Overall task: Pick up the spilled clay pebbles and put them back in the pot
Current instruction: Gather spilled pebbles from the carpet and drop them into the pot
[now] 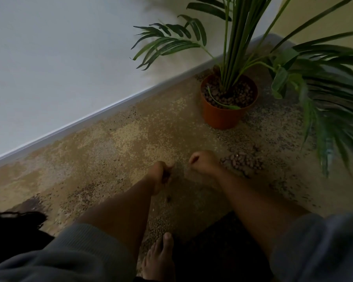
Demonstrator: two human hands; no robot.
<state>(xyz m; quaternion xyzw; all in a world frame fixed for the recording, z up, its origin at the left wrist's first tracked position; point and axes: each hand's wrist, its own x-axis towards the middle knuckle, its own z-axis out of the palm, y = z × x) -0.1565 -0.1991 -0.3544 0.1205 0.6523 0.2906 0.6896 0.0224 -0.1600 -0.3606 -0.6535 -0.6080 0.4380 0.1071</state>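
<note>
We have both hands low over the carpet, and the pile of spilled pebbles (pixel 242 162) lies on the floor just to the right of our right hand (pixel 204 161), touching or nearly touching its outer edge. That hand is the nearer one; our left hand (pixel 160 176) sits further left, well clear of the pile. The fingers of both hands are curled into loose fists; the left seems to be closed on a few pebbles, though the dim light makes that hard to confirm, and we cannot tell what the right holds. One stray pebble (pixel 168 198) lies below the left hand. The pot (pixel 222 117) stands beyond the pile, so a scooped handful should travel forward.
</note>
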